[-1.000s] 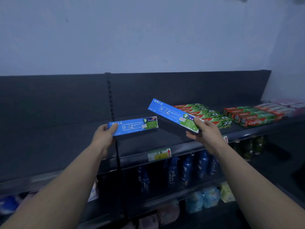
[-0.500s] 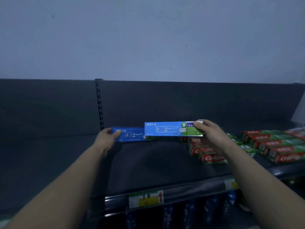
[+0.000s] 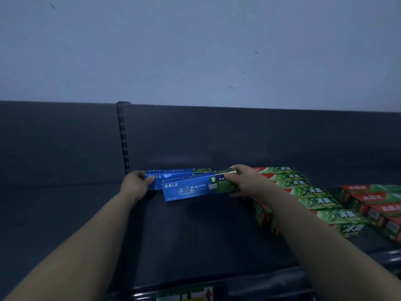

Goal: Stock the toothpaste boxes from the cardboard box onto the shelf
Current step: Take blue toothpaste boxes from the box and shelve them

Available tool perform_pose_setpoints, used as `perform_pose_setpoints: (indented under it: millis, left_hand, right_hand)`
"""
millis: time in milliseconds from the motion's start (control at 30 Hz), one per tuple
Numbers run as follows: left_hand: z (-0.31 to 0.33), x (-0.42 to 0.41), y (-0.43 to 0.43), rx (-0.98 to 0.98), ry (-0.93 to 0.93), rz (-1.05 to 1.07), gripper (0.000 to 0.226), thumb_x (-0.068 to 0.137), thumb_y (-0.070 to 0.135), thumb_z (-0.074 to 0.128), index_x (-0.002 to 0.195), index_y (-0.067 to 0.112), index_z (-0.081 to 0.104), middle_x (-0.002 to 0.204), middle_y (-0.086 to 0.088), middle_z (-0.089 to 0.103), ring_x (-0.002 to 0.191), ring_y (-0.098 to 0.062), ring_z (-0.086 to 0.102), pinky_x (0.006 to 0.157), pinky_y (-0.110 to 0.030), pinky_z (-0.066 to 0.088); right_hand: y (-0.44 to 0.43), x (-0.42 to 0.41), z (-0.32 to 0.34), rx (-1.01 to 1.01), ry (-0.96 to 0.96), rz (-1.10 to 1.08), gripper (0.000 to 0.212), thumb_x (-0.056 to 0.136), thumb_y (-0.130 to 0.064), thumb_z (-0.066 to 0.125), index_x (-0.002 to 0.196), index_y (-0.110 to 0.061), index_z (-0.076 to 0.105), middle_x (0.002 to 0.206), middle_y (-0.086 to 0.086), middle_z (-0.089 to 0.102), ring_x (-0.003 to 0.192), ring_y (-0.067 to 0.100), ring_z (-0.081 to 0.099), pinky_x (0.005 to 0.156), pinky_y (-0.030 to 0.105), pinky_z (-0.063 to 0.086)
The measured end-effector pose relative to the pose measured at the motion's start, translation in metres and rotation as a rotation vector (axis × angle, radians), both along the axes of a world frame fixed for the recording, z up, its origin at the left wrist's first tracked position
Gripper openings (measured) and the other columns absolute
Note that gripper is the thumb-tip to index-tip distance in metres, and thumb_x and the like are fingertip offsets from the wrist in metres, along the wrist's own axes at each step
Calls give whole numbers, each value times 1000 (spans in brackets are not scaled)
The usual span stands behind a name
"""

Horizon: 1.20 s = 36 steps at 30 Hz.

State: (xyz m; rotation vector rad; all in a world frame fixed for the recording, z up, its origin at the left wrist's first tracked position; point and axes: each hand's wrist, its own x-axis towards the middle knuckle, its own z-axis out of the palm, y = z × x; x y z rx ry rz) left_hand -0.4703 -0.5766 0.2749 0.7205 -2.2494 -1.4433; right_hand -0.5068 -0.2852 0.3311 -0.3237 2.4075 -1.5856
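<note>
Holding rear toothpaste box [image 3: 173,173], left hand [image 3: 135,185], front box [image 3: 195,189], right hand [image 3: 245,181], shelf [image 3: 206,231] beneath

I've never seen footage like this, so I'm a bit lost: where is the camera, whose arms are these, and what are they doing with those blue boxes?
There is no machine here. A person wears a wide-angle camera on the head, so you are looking down along their own bare arms. The left hand grips the end of one blue toothpaste box near the back of the dark shelf. The right hand holds a second blue box, tilted, just in front of the first. To the right lies a row of green boxes and, further right, red boxes.
</note>
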Motion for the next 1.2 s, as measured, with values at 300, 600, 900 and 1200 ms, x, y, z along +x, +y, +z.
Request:
perform_pose_setpoints:
  millis: [300, 600, 900, 1200]
  left_hand:
    - [-4, -6, -16, 40, -13, -70, 28, 92, 18, 62, 117, 7, 64, 109, -8, 68, 100, -25, 64, 93, -39, 50]
    - [-7, 0, -21, 105, -6, -137, 12, 97, 21, 52, 99, 23, 65, 105, -3, 70, 101, -23, 64, 98, -45, 49]
    - [3, 23, 7, 24, -29, -233, 23, 99, 19, 43, 114, 27, 59, 123, -3, 63, 108, -18, 58, 101, -38, 44]
    - [26, 60, 18, -144, 21, -101, 46, 98, 23, 48, 141, 7, 43, 145, -8, 46, 132, -23, 44, 109, -33, 32]
  right_hand:
    - [-29, -11, -15, 434, 95, -46, 42, 99, -28, 49, 136, -10, 41, 131, 10, 49, 100, 17, 49, 90, 33, 45]
    - [-44, -14, -24, 432, 116, -64, 60, 98, -22, 50, 150, -12, 22, 150, 9, 36, 131, 24, 42, 96, 30, 38]
    - [-41, -3, -30, 348, 145, -107, 63, 98, -17, 51, 151, -12, 19, 147, 10, 40, 129, 23, 44, 91, 27, 38]
    - [-26, 23, -17, 394, 287, -48, 67, 97, -21, 52, 152, -13, 16, 153, 9, 30, 136, 25, 37, 106, 33, 36]
